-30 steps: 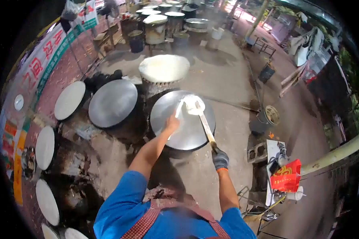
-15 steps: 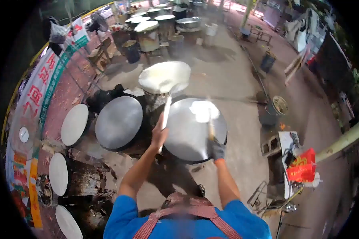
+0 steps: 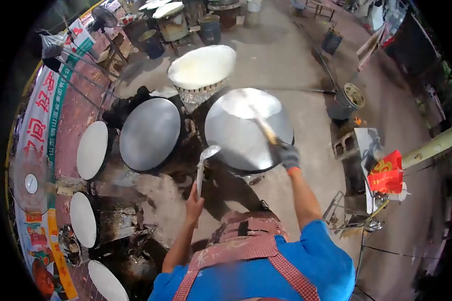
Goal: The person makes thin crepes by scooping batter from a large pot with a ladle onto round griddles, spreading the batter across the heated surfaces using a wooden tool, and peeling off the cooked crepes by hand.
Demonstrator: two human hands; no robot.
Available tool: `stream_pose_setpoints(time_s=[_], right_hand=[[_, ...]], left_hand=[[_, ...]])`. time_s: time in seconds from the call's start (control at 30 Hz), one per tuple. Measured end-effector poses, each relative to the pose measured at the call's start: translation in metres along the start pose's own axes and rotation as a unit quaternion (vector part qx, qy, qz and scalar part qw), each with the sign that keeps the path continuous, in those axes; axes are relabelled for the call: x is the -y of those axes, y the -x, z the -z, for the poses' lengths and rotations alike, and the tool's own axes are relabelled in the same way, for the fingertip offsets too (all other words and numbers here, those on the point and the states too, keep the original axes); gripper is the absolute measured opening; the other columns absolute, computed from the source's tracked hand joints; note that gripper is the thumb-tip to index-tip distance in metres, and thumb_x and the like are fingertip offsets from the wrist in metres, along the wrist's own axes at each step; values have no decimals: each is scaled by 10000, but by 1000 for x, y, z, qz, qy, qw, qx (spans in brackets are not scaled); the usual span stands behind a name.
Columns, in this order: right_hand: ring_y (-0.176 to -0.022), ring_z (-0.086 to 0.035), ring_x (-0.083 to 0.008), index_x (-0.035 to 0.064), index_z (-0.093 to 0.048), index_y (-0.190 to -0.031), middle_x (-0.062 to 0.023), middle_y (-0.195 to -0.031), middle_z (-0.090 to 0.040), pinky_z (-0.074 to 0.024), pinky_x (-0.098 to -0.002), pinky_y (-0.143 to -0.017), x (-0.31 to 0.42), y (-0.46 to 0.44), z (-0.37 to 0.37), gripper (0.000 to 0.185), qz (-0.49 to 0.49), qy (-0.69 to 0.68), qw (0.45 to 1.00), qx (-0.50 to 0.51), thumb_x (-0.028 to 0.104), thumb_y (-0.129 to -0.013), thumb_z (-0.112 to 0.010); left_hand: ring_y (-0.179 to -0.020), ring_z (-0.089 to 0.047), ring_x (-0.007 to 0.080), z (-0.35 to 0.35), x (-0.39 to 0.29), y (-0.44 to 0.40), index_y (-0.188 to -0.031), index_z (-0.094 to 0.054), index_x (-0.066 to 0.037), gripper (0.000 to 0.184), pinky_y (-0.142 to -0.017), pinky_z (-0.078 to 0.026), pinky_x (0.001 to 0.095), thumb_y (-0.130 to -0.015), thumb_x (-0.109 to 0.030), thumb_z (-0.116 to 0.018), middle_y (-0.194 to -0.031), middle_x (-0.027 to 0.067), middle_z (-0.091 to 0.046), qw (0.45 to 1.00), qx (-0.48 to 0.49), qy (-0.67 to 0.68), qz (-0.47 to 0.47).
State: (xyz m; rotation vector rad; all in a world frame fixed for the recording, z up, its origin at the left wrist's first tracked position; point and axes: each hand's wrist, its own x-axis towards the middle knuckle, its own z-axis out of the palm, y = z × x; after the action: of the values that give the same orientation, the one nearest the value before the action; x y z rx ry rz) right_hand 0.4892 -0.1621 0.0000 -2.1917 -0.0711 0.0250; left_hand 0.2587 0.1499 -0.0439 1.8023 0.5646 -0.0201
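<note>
A ladle with a pale handle is gripped in my closed left hand. Its bowl points up, just off the lower left edge of a round grey griddle. My right hand, in a dark glove, is wrapped around a wooden-handled tool at the griddle's right edge. The tool reaches over the griddle; its far end is blurred and I cannot tell its shape. A bright whitish patch lies near the far side of the griddle, under the tool's end.
Left of it stands another grey griddle. Beyond is a round surface topped with a pale sheet. Several white-topped rounds, one nearby, line the left side. At right are a bucket, a cinder block and a red bag.
My left hand has drawn back toward me with the ladle, away from the griddle's left edge. My right hand has shifted to the griddle's right edge, slanting the tool. The camera view has tilted down.
</note>
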Motion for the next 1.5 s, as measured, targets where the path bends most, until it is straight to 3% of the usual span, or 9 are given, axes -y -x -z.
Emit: stream_pose_setpoints(time_s=[0.1, 0.2, 0.43, 0.6, 0.8, 0.97, 1.13, 1.27, 1.5], right_hand=[[-453, -510, -159, 77, -624, -926, -89, -655, -605, -428, -311, -442, -24, -17, 7, 322, -335, -36, 938, 77, 343, -770, -531], [-485, -497, -127, 67, -624, -921, -50, -670, -588, -422, -275, -459, -138, -35, -112, 257, 188, 78, 979, -28, 235, -727, -607], [-710, -536, -117, 42, -586, -1002, -36, -885, -601, -452, -274, -610, -70, -51, 16, 283, -108, -307, 928, 179, 151, -740, -579], [-730, -553, -168, 69, -571, -1018, -65, -895, -589, -450, -268, -642, -107, -39, -16, 289, 61, -214, 945, 238, 168, -746, -575], [-561, -501, -187, 90, -571, -841, -47, -666, -531, -405, -309, -517, -81, -107, 33, 127, -255, -312, 888, 223, 186, -763, -541], [-561, -510, -147, 37, -570, -841, -32, -669, -537, -409, -287, -480, -112, -86, 18, 180, -1, -226, 921, 317, 204, -778, -546], [-672, -562, -142, -10, -581, -965, -42, -783, -593, -462, -269, -576, -50, -158, 71, 298, -259, -349, 852, 291, 217, -772, -574], [-503, -498, -129, 85, -584, -961, -30, -622, -543, -420, -257, -468, -144, -141, 5, 224, 164, -135, 903, 374, 210, -782, -537], [-762, -545, -154, 43, -561, -1051, -30, -907, -591, -452, -284, -650, -55, -195, 53, 349, -244, -309, 874, 285, 224, -754, -593]], left_hand=[[-1121, -435, 215, -3, -7, -2, -1299, -286, -118, 658, -868, -361, 267, -670, -26, -454, -1256, 114, -413, 997, -21, -49, -57], [-1065, -476, 215, -12, 8, -6, -1299, -290, -147, 659, -831, -386, 273, -672, -41, -462, -1229, 112, -440, 996, -34, -52, -57], [-429, -438, 102, -28, 0, -10, -1301, -306, -169, 656, -395, -364, 242, -679, -30, -462, -674, 43, -528, 987, -91, -82, -104], [-401, -420, 93, -34, -47, 18, -1284, -332, -155, 634, -375, -354, 230, -676, -50, -480, -623, 27, -496, 993, -82, 11, 82], [-406, -416, 95, -45, -19, 48, -1291, -313, -154, 642, -365, -355, 228, -686, -36, -493, -586, 18, -468, 978, -117, 122, 121], [-451, -440, 96, -59, -25, 58, -1295, -307, -138, 668, -390, -367, 234, -670, 1, -500, -652, 34, -502, 958, -166, 162, 171], [-464, -449, 105, -59, 18, 74, -1283, -309, -118, 661, -390, -368, 239, -667, 40, -491, -656, 29, -502, 964, -194, 135, 124], [-432, -440, 108, -66, -2, 73, -1278, -308, -150, 665, -370, -372, 239, -669, 51, -482, -595, 16, -470, 945, -216, 159, 188], [-424, -440, 110, -77, -9, 85, -1292, -292, -173, 662, -367, -380, 253, -694, 16, -505, -605, 21, -477, 933, -233, 165, 221]])
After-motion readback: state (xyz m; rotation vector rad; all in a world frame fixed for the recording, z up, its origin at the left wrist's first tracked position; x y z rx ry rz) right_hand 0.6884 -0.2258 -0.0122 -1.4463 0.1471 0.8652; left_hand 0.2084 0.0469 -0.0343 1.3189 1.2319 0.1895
